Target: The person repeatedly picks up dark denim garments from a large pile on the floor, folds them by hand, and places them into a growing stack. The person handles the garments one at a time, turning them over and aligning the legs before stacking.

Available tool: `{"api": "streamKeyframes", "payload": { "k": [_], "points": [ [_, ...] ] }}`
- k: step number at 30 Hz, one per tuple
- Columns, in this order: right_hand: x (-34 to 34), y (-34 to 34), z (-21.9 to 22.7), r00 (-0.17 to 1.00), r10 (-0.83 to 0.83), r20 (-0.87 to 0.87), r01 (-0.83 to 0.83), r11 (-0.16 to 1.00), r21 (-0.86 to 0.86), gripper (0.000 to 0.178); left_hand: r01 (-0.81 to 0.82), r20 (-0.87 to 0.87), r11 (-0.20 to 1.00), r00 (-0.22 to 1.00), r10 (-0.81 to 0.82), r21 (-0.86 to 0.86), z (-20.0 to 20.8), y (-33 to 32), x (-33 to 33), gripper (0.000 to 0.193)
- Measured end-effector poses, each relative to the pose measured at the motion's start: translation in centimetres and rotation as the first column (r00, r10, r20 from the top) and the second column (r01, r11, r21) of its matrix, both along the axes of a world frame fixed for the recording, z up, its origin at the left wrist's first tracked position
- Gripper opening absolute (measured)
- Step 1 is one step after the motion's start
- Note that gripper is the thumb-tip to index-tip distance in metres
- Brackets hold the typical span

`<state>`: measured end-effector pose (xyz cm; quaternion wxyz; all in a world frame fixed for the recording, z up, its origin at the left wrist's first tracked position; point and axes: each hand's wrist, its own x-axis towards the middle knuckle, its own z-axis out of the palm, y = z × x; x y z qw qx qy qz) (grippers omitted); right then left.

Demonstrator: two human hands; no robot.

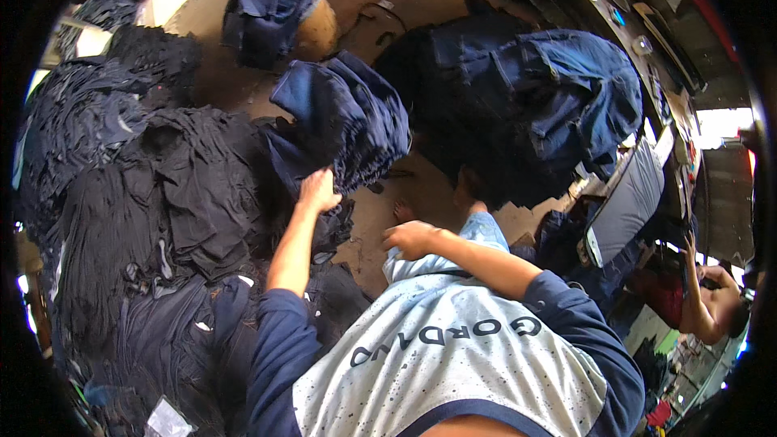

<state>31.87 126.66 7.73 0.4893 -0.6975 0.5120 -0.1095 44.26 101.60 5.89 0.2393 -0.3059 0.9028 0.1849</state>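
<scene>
In front of me, my left hand (320,191) is closed on the near edge of a dark blue denim bundle (356,121), whose folded pieces lie bunched together. The exact piece between those fingers is partly hidden by the hand. My right hand (411,239) hangs over my light blue trouser leg, away from the bundle, with its fingers curled and no object visible in them. To the left of the bundle, black trousers (194,186) are heaped in a large pile that reaches close to my left forearm.
A big heap of dark blue jeans (558,89) stands at the front right. Farther off, another denim bundle (275,8) rests on a rounded tan support (320,28). A grey padded board (627,202) leans at the right, with a person (712,303) beyond. Brown floor (376,226) shows between the piles.
</scene>
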Motion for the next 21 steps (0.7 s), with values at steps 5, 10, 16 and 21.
{"api": "streamKeyframes", "payload": {
  "k": [5, 10, 16, 21],
  "points": [
    [-11.0, 12.2, -0.2, 0.854, -0.447, -0.267, 0.489, 0.865, 0.115, 0.037, -0.151, 0.276, 0.974, 0.956, 0.101, 0.169, -11.6, 11.1, 4.3, 0.085],
    [-20.2, 21.1, 1.4, 0.378, -0.877, -0.297, 0.924, 0.378, 0.058, 0.039, -0.312, 0.161, 0.669, 0.947, 0.279, 0.675, -20.7, 20.5, 8.7, 0.037],
    [-35.2, 25.3, 1.8, 0.094, -0.955, -0.283, 0.961, 0.161, -0.226, 0.031, -0.267, 0.083, 0.704, 0.955, 0.285, 0.658, -20.1, 19.1, 7.2, 0.032],
    [-53.5, 28.4, 0.5, -0.458, -0.889, 0.023, 0.620, -0.339, -0.708, 0.043, -0.708, 0.423, 0.531, 0.705, 0.569, 0.466, -11.8, 12.7, -5.8, 0.039]
  ]
}}
